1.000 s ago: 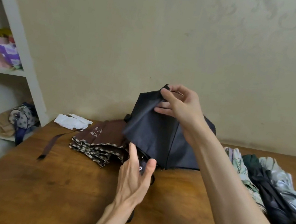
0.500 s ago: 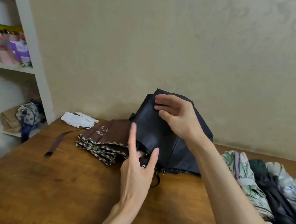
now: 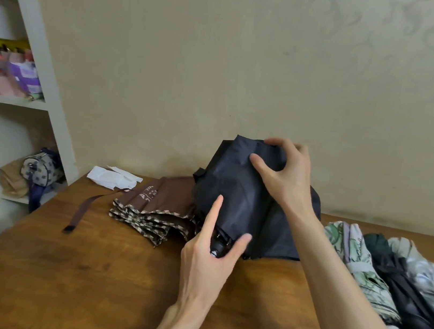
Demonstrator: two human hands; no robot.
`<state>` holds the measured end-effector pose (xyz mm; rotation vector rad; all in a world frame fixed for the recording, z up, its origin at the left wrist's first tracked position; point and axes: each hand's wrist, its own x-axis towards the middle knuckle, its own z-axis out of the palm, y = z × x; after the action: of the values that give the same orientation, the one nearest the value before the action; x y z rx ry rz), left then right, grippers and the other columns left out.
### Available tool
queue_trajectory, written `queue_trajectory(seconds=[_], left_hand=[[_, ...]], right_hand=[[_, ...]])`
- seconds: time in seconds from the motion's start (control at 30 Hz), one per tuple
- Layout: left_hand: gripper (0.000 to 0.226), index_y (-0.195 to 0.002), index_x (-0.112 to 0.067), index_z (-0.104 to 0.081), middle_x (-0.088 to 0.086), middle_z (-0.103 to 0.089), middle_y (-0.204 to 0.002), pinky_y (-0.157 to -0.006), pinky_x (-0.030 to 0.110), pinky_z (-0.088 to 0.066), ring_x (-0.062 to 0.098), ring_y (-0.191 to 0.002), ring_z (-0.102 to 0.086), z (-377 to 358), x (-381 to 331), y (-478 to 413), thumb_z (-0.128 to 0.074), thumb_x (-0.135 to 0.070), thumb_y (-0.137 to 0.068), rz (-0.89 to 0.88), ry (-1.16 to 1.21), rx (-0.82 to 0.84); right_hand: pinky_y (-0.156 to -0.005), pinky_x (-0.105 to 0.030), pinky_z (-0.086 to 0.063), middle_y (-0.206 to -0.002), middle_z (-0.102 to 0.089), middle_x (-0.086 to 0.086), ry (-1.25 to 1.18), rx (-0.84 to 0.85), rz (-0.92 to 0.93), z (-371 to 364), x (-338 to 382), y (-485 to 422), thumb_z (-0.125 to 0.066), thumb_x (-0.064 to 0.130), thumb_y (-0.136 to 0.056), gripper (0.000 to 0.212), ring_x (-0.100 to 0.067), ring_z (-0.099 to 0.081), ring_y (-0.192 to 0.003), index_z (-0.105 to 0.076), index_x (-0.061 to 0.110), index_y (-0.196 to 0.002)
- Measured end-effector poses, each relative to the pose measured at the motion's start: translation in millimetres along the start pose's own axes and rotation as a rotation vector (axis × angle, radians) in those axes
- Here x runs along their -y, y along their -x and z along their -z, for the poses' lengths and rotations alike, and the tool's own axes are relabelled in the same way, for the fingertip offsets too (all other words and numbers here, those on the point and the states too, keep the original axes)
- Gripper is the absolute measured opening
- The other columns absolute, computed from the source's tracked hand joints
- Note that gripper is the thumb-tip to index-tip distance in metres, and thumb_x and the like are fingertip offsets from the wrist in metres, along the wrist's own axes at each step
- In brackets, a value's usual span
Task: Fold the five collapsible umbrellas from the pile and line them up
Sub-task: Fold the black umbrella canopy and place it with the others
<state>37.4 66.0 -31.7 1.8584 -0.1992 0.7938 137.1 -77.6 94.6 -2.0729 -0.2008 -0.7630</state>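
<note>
A dark navy umbrella (image 3: 236,195) stands half collapsed on the wooden table (image 3: 81,271), its canopy loose. My left hand (image 3: 211,253) holds its black handle at the bottom, index finger straight up along the fabric. At the top, my right hand (image 3: 288,180) grips the gathered canopy folds between thumb and fingers. A brown umbrella with a checked hem (image 3: 156,206) lies flat just left of it, its strap (image 3: 85,209) trailing out. Three folded umbrellas lie side by side at the right: a floral green one (image 3: 358,264), a dark one (image 3: 402,293), a silver one (image 3: 432,281).
A crumpled white paper (image 3: 112,177) lies at the table's back left corner. A white shelf unit (image 3: 43,76) stands to the left with a patterned bag (image 3: 40,169) on its lower shelf. The wall runs close behind the table.
My right hand has gone from pinching the canopy's top edge to clasping its gathered folds, and the fabric is bunched tighter. My left hand stays on the handle.
</note>
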Motion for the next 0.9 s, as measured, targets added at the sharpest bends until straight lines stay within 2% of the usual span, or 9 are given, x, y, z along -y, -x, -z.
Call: queue_trajectory(seconds=[0.07, 0.2, 0.33, 0.47, 0.6, 0.67, 0.73, 0.83, 0.9], left_hand=[[0.085, -0.160, -0.036, -0.044, -0.037, -0.062, -0.117, -0.086, 0.019, -0.060, -0.014, -0.096, -0.067, -1, 0, 0, -0.083, -0.053, -0.086, -0.037, -0.024, 0.003], [0.072, -0.157, -0.041, -0.048, -0.023, -0.070, -0.076, -0.059, 0.018, -0.054, 0.004, -0.050, -0.051, -1, 5, -1, -0.082, -0.035, -0.093, 0.024, 0.009, -0.012], [0.068, -0.154, -0.038, -0.051, -0.028, -0.069, -0.132, -0.059, 0.015, -0.052, 0.006, -0.049, -0.056, 8, 5, -11, -0.080, -0.030, -0.093, 0.102, 0.125, -0.061], [0.067, -0.151, -0.054, -0.051, -0.020, -0.061, -0.148, -0.090, 0.066, -0.058, 0.051, -0.098, -0.068, 26, 8, -24, -0.074, -0.054, -0.087, 0.149, 0.098, -0.099], [0.065, -0.147, -0.058, -0.050, -0.013, -0.066, -0.144, -0.095, 0.067, -0.055, 0.043, -0.090, -0.071, 36, 11, -31, -0.074, -0.052, -0.087, 0.156, 0.106, -0.100], [0.065, -0.149, -0.054, -0.050, -0.014, -0.071, -0.134, -0.095, 0.068, -0.054, 0.018, -0.057, -0.064, 39, 17, -32, -0.076, -0.045, -0.090, 0.170, 0.124, -0.093], [0.065, -0.150, -0.052, -0.051, -0.008, -0.072, -0.134, -0.092, 0.061, -0.057, 0.012, -0.052, -0.057, 40, 22, -33, -0.076, -0.043, -0.090, 0.165, 0.107, -0.089], [0.065, -0.147, -0.056, -0.051, -0.018, -0.067, -0.141, -0.066, 0.021, -0.054, 0.015, -0.055, -0.051, 43, 27, -34, -0.078, -0.042, -0.089, 0.143, 0.118, -0.103], [0.066, -0.148, -0.054, -0.052, -0.034, -0.070, -0.119, -0.056, 0.022, -0.048, 0.018, -0.059, -0.047, 44, 31, -35, -0.080, -0.033, -0.092, 0.159, 0.132, -0.103]], right_hand=[[-0.103, -0.037, -0.033, -0.119, -0.055, 0.003, 0.090, -0.011, -0.016, 1, 1, -7, -0.083, 0.045, -0.085, 0.035, -0.016, -0.050, -0.123, -0.068, 0.036, -0.115], [-0.108, -0.040, -0.022, -0.123, -0.058, 0.012, 0.177, 0.062, 0.043, 8, -3, -7, -0.074, 0.058, -0.091, 0.036, -0.010, -0.049, -0.124, -0.064, 0.041, -0.122], [-0.118, -0.042, -0.019, -0.120, -0.069, 0.014, 0.126, 0.089, -0.029, 29, -22, 2, -0.058, 0.062, -0.102, 0.035, -0.012, -0.058, -0.124, -0.062, 0.041, -0.131], [-0.114, -0.045, -0.030, -0.100, -0.072, 0.012, 0.185, 0.114, -0.150, 44, -56, 15, -0.062, 0.064, -0.097, 0.032, -0.020, -0.064, -0.113, -0.070, 0.033, -0.103], [-0.119, -0.051, -0.038, -0.125, -0.059, 0.004, -0.030, 0.093, -0.283, 48, -75, 24, -0.080, 0.061, -0.086, 0.028, -0.020, -0.051, -0.133, -0.070, 0.035, -0.091], [-0.103, -0.040, -0.048, -0.114, -0.068, -0.015, -0.156, 0.139, -0.305, 50, -76, 24, -0.083, 0.052, -0.087, 0.035, -0.019, -0.063, -0.118, -0.071, 0.019, -0.088], [-0.085, -0.037, -0.051, -0.104, -0.075, -0.023, -0.297, 0.176, -0.285, 55, -67, 25, -0.085, 0.038, -0.089, 0.039, -0.018, -0.071, -0.094, -0.064, 0.005, -0.088], [-0.083, -0.032, -0.052, -0.100, -0.076, -0.007, -0.430, 0.200, -0.259, 66, -54, 20, -0.085, 0.027, -0.087, 0.026, -0.012, -0.072, -0.090, -0.065, 0.012, -0.088], [-0.087, -0.033, -0.052, -0.102, -0.075, 0.000, -0.520, 0.240, -0.228, 74, -49, 14, -0.083, 0.026, -0.088, 0.020, -0.015, -0.071, -0.093, -0.066, 0.016, -0.088]])
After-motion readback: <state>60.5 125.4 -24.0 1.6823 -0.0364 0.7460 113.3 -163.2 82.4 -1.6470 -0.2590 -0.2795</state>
